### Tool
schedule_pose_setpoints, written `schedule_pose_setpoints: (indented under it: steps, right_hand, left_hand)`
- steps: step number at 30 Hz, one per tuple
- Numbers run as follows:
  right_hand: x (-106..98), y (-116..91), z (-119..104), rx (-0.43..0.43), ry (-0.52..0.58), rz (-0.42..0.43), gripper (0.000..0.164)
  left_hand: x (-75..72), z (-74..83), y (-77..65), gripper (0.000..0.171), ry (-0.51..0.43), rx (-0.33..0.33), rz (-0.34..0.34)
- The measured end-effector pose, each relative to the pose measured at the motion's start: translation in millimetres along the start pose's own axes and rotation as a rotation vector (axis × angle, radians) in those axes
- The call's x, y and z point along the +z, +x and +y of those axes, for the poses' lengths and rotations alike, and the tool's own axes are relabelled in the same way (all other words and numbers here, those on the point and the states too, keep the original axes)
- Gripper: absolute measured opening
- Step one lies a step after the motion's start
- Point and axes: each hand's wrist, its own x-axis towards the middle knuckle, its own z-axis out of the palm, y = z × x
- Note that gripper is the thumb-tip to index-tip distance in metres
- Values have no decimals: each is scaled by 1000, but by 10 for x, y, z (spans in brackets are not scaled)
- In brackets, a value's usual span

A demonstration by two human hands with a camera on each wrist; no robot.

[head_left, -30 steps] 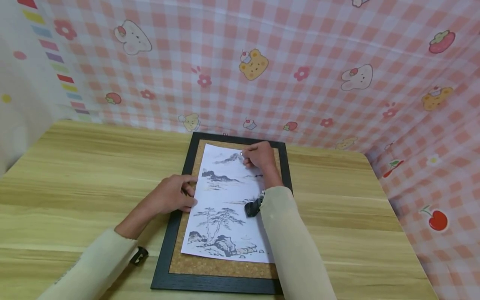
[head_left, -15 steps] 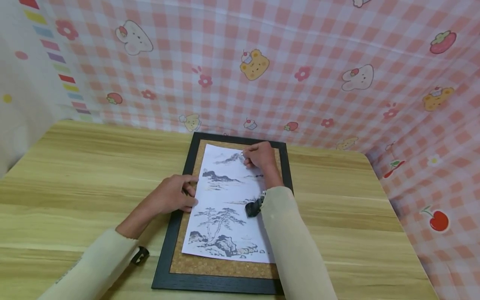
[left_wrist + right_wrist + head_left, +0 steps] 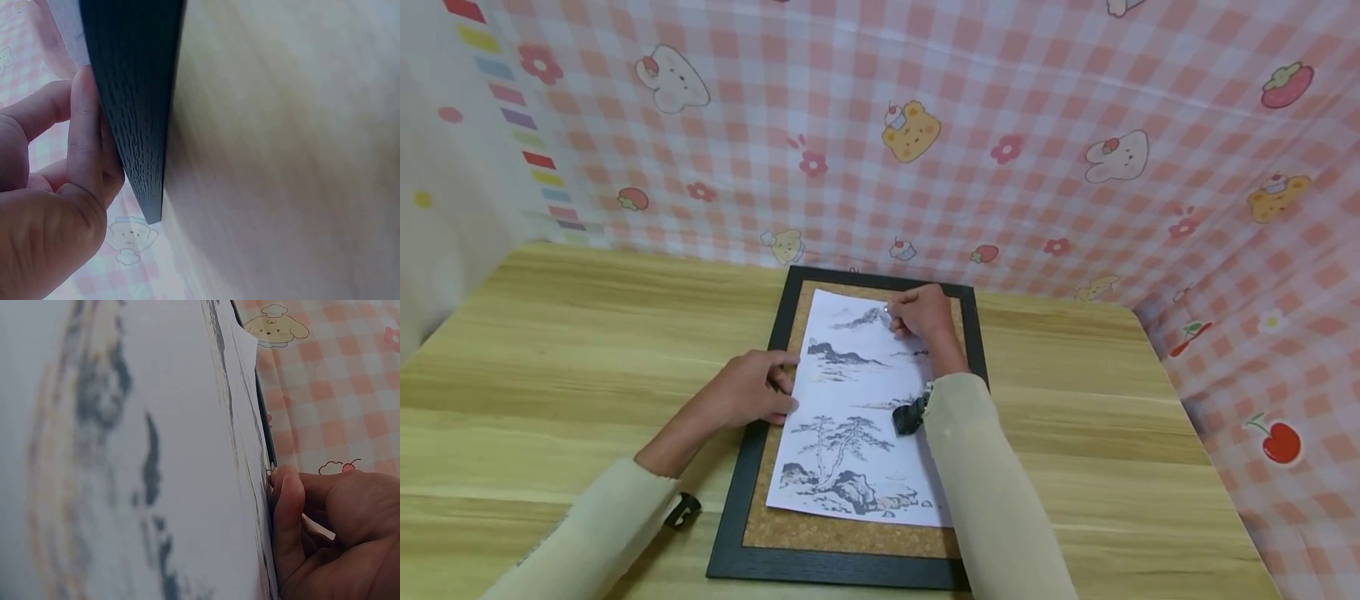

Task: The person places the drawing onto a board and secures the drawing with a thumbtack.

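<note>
A white sheet of paper (image 3: 842, 387) printed with ink mountains and pine trees lies on a cork board (image 3: 820, 531) with a black frame (image 3: 827, 569). My left hand (image 3: 747, 390) rests at the sheet's left edge, thumb and forefinger touching it. In the left wrist view that hand's fingers (image 3: 84, 131) sit beside the black frame's side. Near the top of the sheet, my right hand (image 3: 925, 317) pinches a tiny shiny pin (image 3: 886, 309) against the paper. The pin's tip (image 3: 272, 467) barely shows in the right wrist view; my fingers hide the rest.
The board lies on a light wooden table (image 3: 572, 350), its far end close to a pink checked cloth (image 3: 985, 200) with cartoon prints. A black wrist camera (image 3: 682, 511) hangs by the left sleeve, and another black camera (image 3: 910, 417) sits over the sheet at the right wrist.
Both hands, the sheet and the board keep their places relative to each other. Only the head view has shifted very slightly.
</note>
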Motion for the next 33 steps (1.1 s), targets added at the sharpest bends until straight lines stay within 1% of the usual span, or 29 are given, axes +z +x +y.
schedule_pose_setpoints:
  steps: [3, 8, 18, 33]
  right_hand:
    - [-13, -1, 6, -7, 3, 0, 12]
    - [11, 4, -9, -9, -15, 7, 12]
    - [8, 13, 0, 7, -29, 13, 12]
    - [-10, -8, -5, -1, -34, 7, 12]
  left_hand:
    - [14, 4, 0, 66, -4, -2, 0]
    - [-4, 0, -15, 65, -8, 4, 2]
    - [4, -1, 0, 64, -4, 3, 4]
    - [10, 3, 14, 65, 5, -7, 12]
